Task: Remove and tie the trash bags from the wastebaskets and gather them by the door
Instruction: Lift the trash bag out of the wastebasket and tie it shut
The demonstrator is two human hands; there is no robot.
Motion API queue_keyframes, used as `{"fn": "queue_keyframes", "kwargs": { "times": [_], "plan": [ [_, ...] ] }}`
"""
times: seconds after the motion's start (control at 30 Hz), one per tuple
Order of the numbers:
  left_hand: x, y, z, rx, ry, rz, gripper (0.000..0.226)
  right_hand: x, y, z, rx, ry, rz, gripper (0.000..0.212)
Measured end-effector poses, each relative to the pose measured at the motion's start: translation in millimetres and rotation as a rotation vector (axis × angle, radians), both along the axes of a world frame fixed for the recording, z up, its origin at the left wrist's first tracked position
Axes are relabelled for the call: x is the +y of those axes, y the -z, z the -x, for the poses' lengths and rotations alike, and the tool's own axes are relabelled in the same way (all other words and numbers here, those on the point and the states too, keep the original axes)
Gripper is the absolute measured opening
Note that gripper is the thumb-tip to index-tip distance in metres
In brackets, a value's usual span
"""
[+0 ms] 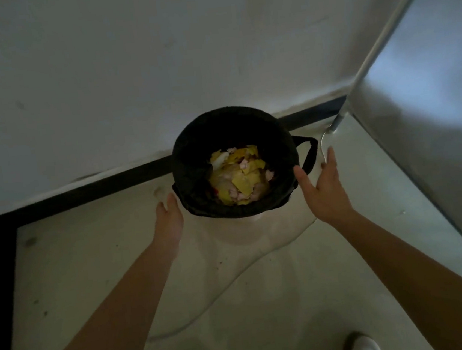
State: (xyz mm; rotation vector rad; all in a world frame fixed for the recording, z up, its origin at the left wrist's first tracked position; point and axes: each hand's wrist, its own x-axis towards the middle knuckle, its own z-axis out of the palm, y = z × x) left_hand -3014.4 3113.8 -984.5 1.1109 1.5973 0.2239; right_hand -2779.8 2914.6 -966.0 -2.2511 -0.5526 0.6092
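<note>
Head view: the black trash bag point(193, 150) is seated in the wastebasket point(254, 220) at frame centre. The left hand point(169, 218) and right hand point(325, 190) are positioned beside its rim, fingers straight, nothing gripped. Removal is judged pending; the rim is to be pinched and lifted next.

Floor point(265, 299): pale, smooth, dimly lit, with dark specks toward the left edge. Black skirting strip point(83, 190) along the far and left edges, meeting at the far-left corner. Wastebasket point(253, 220): pale, standing near the far edge, lined with a black trash bag point(193, 150) holding yellow and pink scraps. Metal-faced unit point(429, 97): at the right edge. White shoe point(363, 347): near edge, right.
</note>
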Motion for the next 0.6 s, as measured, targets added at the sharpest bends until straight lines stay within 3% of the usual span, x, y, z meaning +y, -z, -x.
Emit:
{"fn": "queue_keyframes", "kwargs": {
  "times": [0.1,0.23,0.37,0.43,0.5,0.6],
  "plan": [
    [11,29,-9,-0.247,-0.159,0.208,0.069,14,26,-6,0.176,0.129,-0.145,0.094],
    [20,47,-17,-0.536,-0.221,0.276,0.054,29,42,-14,0.239,0.126,-0.300,0.066],
    [36,47,-16,-0.485,-0.311,-0.198,0.031,42,45,-24,0.201,0.118,-0.366,0.045],
    [43,26,-21,-0.559,-0.351,-0.423,0.012,46,41,-28,0.041,0.067,-0.309,0.025],
    [46,-3,-33,-0.563,-0.270,-0.593,0.017,50,33,-33,-0.094,0.000,-0.206,0.017],
    [38,-40,-53,-0.502,-0.012,-0.787,0.030,58,21,-35,-0.195,-0.077,-0.024,0.029]
  ]
}}
